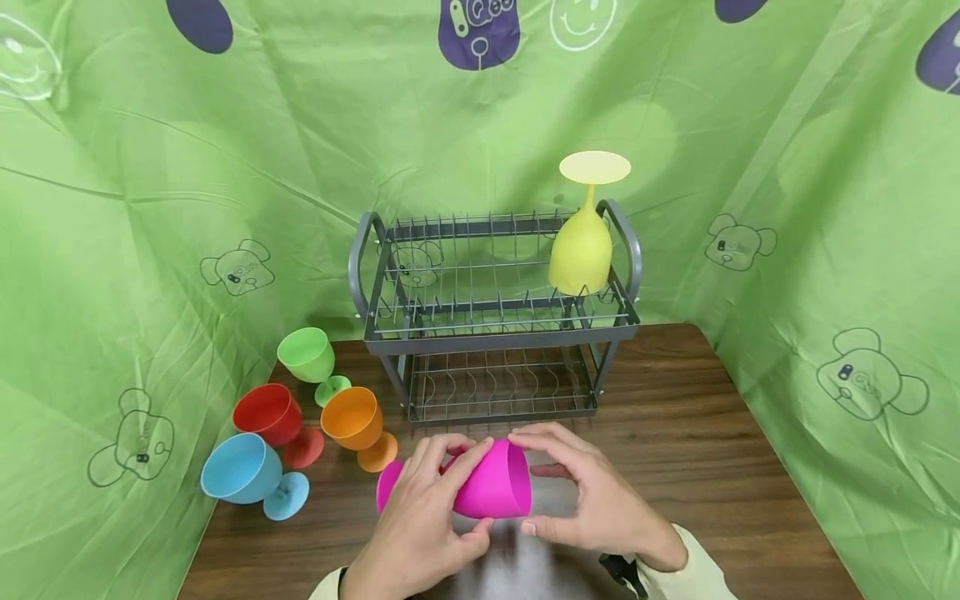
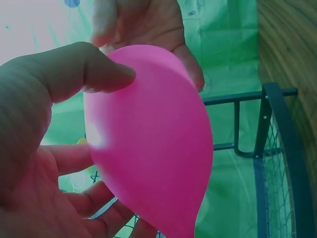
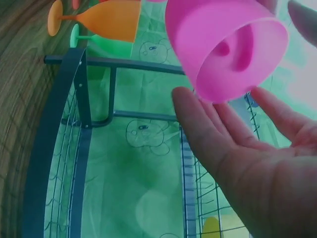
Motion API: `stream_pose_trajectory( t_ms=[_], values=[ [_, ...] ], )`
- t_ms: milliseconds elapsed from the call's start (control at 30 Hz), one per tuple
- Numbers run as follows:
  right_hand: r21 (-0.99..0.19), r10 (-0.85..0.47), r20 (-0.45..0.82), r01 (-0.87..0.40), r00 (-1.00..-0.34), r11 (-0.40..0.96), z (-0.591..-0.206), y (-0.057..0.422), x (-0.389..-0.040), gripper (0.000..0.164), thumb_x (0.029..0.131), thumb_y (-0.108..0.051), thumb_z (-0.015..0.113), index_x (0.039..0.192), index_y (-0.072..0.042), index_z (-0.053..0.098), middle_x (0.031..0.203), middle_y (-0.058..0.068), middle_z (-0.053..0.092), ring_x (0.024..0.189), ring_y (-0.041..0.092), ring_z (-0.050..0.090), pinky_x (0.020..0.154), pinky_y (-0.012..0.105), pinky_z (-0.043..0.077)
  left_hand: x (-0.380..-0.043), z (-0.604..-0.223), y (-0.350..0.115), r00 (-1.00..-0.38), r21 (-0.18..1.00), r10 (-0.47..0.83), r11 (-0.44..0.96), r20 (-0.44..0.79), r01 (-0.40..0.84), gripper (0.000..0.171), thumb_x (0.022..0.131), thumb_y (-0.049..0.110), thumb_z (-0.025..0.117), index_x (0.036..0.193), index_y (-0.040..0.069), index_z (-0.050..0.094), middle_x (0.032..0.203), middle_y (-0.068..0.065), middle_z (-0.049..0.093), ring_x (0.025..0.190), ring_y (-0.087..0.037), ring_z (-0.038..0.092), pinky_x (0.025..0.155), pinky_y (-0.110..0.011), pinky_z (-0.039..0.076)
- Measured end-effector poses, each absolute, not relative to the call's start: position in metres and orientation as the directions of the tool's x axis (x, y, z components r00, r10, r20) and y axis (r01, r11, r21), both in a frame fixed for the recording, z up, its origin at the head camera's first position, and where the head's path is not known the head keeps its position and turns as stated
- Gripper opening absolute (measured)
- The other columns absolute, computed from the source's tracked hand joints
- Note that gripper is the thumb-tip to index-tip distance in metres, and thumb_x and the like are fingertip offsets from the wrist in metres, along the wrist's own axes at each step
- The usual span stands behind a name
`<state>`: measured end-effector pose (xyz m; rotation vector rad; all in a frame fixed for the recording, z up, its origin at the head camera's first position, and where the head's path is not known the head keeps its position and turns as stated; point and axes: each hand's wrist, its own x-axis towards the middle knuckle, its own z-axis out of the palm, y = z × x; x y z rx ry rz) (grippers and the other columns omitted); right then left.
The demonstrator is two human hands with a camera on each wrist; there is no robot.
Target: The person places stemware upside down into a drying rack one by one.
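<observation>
Left hand (image 1: 420,525) grasped the pink goblet (image 1: 491,483) sideways above the table (image 1: 712,467), before the rack (image 1: 502,340), apparently to present its mouth to the right hand (image 1: 596,500), loosely extended beside it, while a yellow goblet (image 1: 581,254) stood inverted on the upper tier, presumably for steadiness

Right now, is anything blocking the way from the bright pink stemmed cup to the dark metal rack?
Besides the fingers around the pink cup, nothing visible stands between it and the rack. An upside-down yellow goblet stands at the rack's upper right.

Pale cream sleeves (image 1: 693,573), black wrist strap (image 1: 624,573)
</observation>
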<state>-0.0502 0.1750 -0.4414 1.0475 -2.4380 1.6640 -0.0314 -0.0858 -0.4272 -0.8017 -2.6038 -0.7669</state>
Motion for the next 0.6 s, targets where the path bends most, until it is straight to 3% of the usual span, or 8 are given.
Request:
stream_pose_trajectory(
  t_ms=[367,600],
  values=[
    [-0.863,-0.473,0.360,-0.480,-0.804,0.159,-0.4426,0.1706,-0.0474,0.073,0.083,-0.015,0.091,0.147,-0.016,0.055,0.148,0.009,0.054,0.131,0.021,0.062,0.098,0.040,0.063,-0.0346,-0.4219,-0.0821,-0.789,0.372,0.466,0.704,0.399,0.604,0.086,0.067,0.032,0.093,0.147,0.023,0.063,0.136,0.004,0.058,0.123,-0.013,0.052,0.095,-0.037,0.050],
    [-0.847,-0.432,0.420,-0.516,-0.798,0.129,-0.4457,0.1698,-0.0501,0.073,0.082,-0.012,0.092,0.145,-0.014,0.056,0.145,0.009,0.056,0.128,0.020,0.063,0.094,0.041,0.064,-0.0379,-0.4214,-0.0810,-0.777,0.364,0.474,0.697,0.414,0.618,0.089,0.068,0.030,0.093,0.150,0.022,0.060,0.141,0.003,0.057,0.128,-0.014,0.052,0.097,-0.041,0.050]
  ],
)
